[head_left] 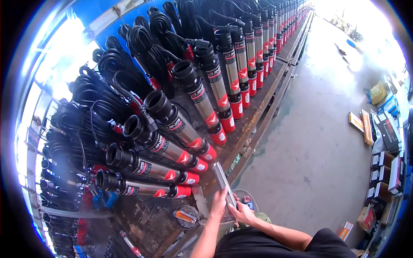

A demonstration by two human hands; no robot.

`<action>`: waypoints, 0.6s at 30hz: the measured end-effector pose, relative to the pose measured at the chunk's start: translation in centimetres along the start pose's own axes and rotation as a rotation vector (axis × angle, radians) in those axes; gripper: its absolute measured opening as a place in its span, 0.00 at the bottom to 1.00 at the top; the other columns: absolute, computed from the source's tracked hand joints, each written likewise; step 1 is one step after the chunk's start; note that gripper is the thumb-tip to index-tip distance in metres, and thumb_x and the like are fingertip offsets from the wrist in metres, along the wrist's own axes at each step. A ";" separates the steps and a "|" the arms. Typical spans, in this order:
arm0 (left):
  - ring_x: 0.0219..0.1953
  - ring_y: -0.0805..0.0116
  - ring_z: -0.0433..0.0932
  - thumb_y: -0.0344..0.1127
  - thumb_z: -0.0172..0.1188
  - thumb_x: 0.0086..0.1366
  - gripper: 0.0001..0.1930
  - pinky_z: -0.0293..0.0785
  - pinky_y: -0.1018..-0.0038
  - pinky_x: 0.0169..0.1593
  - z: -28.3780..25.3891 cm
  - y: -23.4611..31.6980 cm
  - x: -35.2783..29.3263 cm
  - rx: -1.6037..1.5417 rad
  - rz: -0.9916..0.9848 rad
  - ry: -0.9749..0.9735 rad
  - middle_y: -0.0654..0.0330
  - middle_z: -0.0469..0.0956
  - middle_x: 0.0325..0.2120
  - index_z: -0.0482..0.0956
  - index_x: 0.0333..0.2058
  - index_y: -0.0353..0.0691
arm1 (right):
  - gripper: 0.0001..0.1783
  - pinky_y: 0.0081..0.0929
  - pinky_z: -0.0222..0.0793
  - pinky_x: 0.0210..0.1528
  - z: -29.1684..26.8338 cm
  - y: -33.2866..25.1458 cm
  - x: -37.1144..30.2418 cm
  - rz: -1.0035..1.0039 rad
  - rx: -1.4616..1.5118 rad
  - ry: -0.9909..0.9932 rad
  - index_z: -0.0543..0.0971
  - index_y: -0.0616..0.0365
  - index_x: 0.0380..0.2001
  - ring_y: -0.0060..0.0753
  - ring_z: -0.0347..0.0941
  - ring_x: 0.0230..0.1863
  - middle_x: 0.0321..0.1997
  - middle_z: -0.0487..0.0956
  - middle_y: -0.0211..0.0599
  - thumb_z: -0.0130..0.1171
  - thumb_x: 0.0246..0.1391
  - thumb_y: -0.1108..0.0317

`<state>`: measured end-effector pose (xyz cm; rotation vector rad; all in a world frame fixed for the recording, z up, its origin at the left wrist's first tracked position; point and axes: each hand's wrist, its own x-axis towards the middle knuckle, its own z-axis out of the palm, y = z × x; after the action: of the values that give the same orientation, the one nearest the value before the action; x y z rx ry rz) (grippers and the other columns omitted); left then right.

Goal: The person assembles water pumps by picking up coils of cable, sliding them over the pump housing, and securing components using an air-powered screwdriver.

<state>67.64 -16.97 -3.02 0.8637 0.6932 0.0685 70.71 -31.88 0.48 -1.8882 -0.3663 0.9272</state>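
Long, shiny metal strips, seemingly a few laid together, slant up and away in front of my body. My left hand is closed around their left side, low down. On the right side, my right hand grips the lower end. To the left, a row of submersible pumps stands on the workbench, each with a steel body, black top and red base. The far end of the strips is close to the nearer pumps' red bases, apart from them as far as I can tell.
Coiled black cables hang behind the pumps. A round dark dish on the bench holds an orange-handled tool. The bench's metal edge runs far ahead. Cardboard boxes line the right side of the grey floor.
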 end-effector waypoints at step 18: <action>0.23 0.61 0.79 0.63 0.46 0.73 0.29 0.78 0.65 0.27 0.7 3.4 -5.9 -0.241 0.134 0.011 0.54 0.78 0.26 0.72 0.42 0.37 | 0.24 0.33 0.71 0.39 0.5 -4.5 -4.2 -0.257 -0.109 -0.017 0.78 0.72 0.31 0.20 0.74 0.39 0.34 0.82 0.45 0.50 0.69 0.57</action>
<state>64.19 -17.12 2.82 0.6770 0.6222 0.2718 68.17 -31.88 6.14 -1.8778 -0.6645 0.7641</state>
